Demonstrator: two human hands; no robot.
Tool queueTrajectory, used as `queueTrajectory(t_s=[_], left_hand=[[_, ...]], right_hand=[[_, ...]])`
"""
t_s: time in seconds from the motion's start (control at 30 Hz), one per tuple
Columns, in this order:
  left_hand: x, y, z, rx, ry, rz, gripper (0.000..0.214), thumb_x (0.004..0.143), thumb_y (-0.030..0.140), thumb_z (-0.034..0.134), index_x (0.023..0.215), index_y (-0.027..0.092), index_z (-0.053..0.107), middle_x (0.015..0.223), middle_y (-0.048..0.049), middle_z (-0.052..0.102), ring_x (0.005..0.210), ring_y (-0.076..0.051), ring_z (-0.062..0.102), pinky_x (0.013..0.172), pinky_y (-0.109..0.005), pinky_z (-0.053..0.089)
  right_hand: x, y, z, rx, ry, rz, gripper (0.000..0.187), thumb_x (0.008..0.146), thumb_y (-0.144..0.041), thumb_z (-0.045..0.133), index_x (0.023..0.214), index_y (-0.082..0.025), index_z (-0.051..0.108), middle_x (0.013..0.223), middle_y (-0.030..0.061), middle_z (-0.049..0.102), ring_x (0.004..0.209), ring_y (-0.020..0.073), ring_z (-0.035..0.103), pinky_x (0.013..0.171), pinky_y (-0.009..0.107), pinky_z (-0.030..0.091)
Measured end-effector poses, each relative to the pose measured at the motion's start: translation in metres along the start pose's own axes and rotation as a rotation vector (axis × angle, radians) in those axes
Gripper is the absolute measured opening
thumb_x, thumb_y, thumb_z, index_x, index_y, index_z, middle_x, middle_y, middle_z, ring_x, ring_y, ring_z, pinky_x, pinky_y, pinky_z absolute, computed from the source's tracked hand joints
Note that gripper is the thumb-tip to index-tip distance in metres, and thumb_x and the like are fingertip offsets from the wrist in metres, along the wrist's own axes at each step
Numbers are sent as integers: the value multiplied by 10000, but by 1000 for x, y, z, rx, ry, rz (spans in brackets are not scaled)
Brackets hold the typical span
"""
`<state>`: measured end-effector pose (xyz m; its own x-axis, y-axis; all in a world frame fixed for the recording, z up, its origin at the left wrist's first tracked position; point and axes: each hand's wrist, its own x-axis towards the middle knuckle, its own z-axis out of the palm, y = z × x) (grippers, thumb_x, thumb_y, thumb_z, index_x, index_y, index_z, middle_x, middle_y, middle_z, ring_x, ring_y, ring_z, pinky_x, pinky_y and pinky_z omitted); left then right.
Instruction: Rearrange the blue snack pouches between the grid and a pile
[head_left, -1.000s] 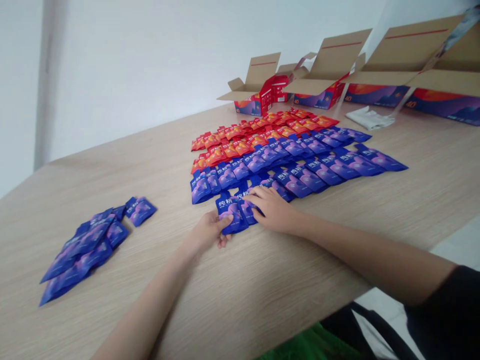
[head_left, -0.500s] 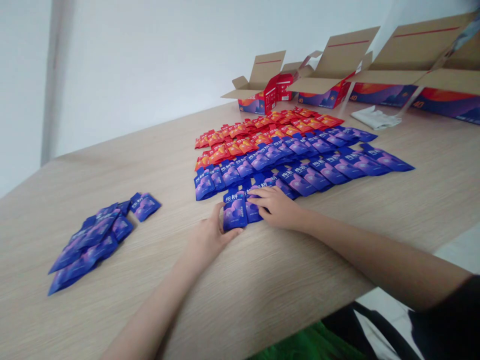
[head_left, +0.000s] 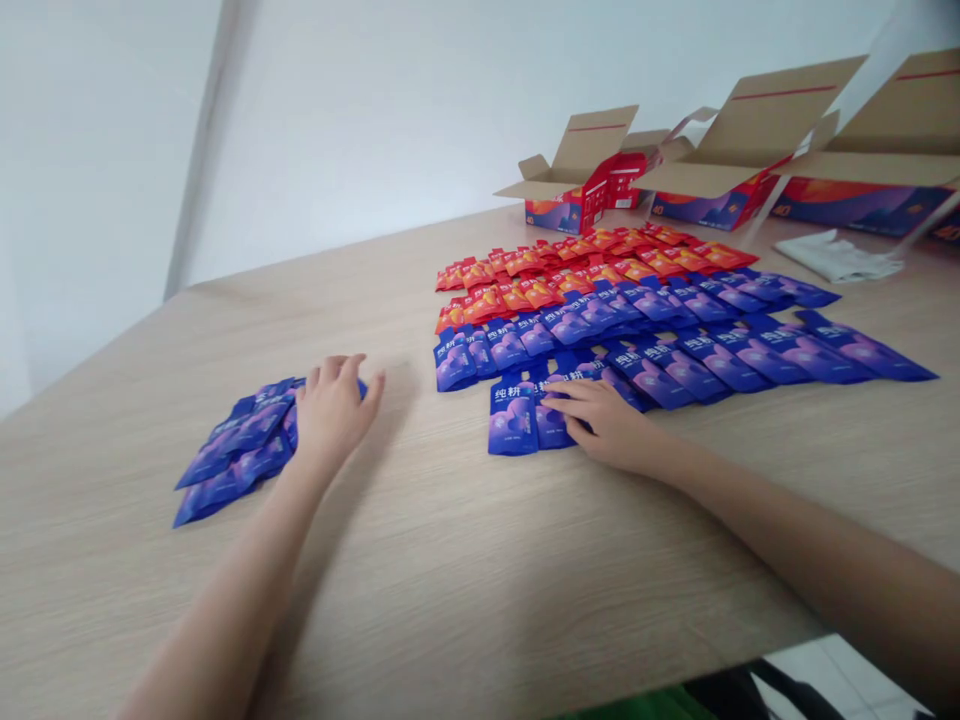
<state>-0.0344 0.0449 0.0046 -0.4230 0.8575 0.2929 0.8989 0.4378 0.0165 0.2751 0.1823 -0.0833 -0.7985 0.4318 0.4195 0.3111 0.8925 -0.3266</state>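
Note:
My left hand hovers with fingers apart over the right end of a loose pile of blue pouches, hiding part of one pouch. Whether it touches that pouch I cannot tell. My right hand rests with outstretched fingers on the front row of blue pouches, near its left end. The leftmost blue pouch of that row lies flat beside my right fingertips. Behind it runs a second row of overlapping blue pouches, and beyond that lie rows of red pouches.
Open cardboard boxes stand along the back: a small box, a larger box and another box at the right. A folded white cloth lies before them. The wooden table has its front edge at the bottom.
My left hand has left the leftmost pouch of the front row and moved left to the loose pile. My right hand stays on the row. The camera view has turned left.

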Motion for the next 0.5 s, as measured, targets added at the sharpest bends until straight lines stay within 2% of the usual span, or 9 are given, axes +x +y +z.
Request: queueTrajectory(t_s=[0.07,0.17,0.27,0.37,0.43,0.5], left_hand=[[7,-25,8,51,-37,-25,604,1019,437,239,1384,-3,434,1450,-258,462,1345,-422,430,1052,-550,372],[10,-43,24,70,-126,-28,635,1011,457,267,1324,-60,461,1370,-249,545,1299,-392,496,1033,-470,421],[13,-48,30,84,-177,10,574,1010,426,257,1246,-26,522,1228,-170,655,1192,-328,597,978,-375,463],[17,-50,30,95,-203,15,454,992,289,274,1193,-17,543,1096,-125,705,1096,-306,652,926,-350,487],[17,-52,32,93,-217,0,373,938,173,334,1180,-11,551,1052,-133,718,1060,-317,672,895,-354,508],[13,-54,36,78,-217,-16,391,873,78,367,1212,-29,529,1084,-194,708,1048,-342,681,881,-377,526]], right_hand=[[0,0,-1,-5,-6,2,384,885,-91,461,1175,-168,700,1306,137,635,1247,285,558,1010,509,440],[1,1,-2,-12,-13,10,380,891,-93,457,1173,-175,698,1302,132,636,1235,283,565,1013,508,440],[1,-1,-6,-50,2,18,371,887,-92,463,1167,-166,695,1298,144,626,1218,297,563,1005,516,437],[5,-13,-9,-77,43,-7,376,901,-105,460,1210,-157,668,1318,156,599,1225,303,535,1014,513,422],[8,-28,-7,-74,42,-49,392,934,-160,463,1299,-149,608,1373,162,554,1260,297,498,1036,498,406],[11,-44,-2,-83,-8,-104,449,957,-253,487,1390,-143,524,1432,172,496,1297,302,456,1053,493,389]])
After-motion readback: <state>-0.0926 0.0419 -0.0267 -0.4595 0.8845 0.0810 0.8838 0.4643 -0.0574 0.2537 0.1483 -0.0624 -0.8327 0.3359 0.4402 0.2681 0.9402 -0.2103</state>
